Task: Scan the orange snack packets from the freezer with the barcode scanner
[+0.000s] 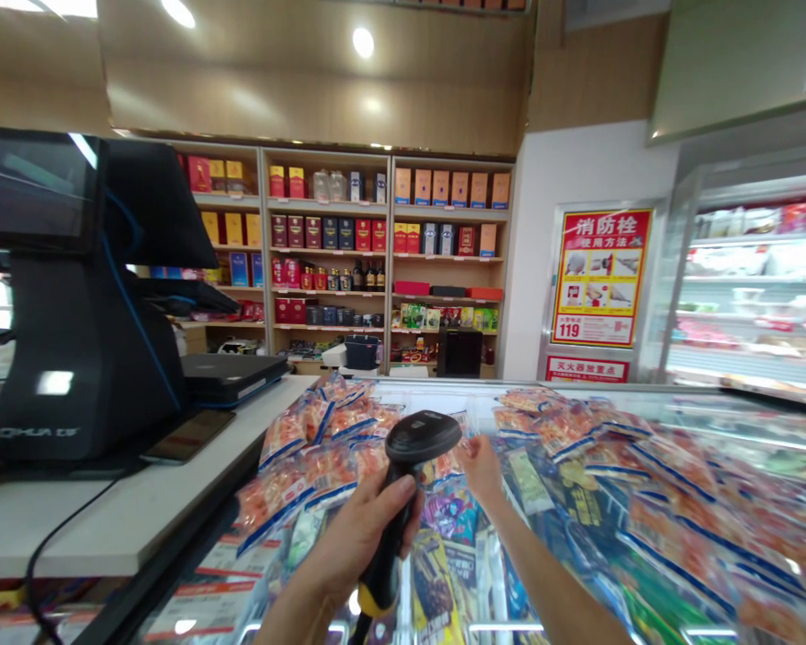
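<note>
My left hand [380,520] is wrapped around the handle of a black barcode scanner [423,436] with a yellow part near the handle's lower end. The scanner's head points forward and right, toward my right hand [482,468]. The fingers of my right hand pinch the edge of a clear plastic food packet [443,468] with orange-pink contents, partly hidden behind the scanner. To the left lies a pile of similar packets [319,470] with blue edges. Another spread of these packets [685,511] covers the glass on the right.
Beneath the packets, a glass-topped freezer [436,591] holds colourful packages. On the left, a white counter [54,537] carries a checkout terminal [87,340], a phone [192,436] and a cable. Shelves of boxed goods [329,233] stand behind; a lit display fridge [758,296] is at right.
</note>
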The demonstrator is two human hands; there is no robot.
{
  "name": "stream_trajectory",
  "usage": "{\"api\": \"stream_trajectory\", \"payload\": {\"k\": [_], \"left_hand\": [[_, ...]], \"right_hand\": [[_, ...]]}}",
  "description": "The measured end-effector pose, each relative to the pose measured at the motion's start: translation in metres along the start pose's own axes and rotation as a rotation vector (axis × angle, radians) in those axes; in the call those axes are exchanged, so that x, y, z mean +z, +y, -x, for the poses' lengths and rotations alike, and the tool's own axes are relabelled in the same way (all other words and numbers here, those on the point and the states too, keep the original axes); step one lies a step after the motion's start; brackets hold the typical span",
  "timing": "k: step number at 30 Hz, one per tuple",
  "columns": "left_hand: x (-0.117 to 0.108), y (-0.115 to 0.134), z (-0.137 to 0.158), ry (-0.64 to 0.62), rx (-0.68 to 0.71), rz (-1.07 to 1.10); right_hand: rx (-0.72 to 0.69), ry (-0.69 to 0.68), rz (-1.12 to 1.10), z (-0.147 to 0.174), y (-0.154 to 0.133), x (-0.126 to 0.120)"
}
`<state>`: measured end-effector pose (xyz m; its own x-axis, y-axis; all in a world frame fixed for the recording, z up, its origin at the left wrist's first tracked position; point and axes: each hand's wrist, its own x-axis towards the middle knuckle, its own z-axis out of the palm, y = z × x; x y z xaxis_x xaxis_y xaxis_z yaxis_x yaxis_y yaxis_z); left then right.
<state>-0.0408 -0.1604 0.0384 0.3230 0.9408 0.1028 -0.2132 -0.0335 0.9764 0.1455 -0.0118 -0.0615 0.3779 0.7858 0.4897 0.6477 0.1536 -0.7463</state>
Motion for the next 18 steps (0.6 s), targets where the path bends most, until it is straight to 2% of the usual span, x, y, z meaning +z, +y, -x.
{"api": "stream_trajectory", "payload": {"k": [4, 9, 12, 15, 18], "left_hand": [[-0.004, -0.002, -0.001, 0.027, -0.032, 0.022], [-0.012, -0.001, -0.003, 0.046, -0.003, 0.067], [-0.020, 0.002, -0.003, 0.109, 0.003, 0.048], [-0.027, 0.004, -0.002, 0.192, -0.011, 0.039], [-0.032, 0.003, 0.000, 0.243, -0.009, 0.046]], "right_hand": [[0.009, -0.008, -0.004, 0.001, -0.003, 0.000], [0.014, -0.019, -0.016, 0.001, -0.005, 0.004], [0.012, -0.050, -0.079, 0.005, -0.011, 0.011], [-0.118, -0.126, -0.114, 0.012, -0.021, 0.023], [-0.245, -0.206, -0.039, 0.018, -0.029, 0.038]]}}
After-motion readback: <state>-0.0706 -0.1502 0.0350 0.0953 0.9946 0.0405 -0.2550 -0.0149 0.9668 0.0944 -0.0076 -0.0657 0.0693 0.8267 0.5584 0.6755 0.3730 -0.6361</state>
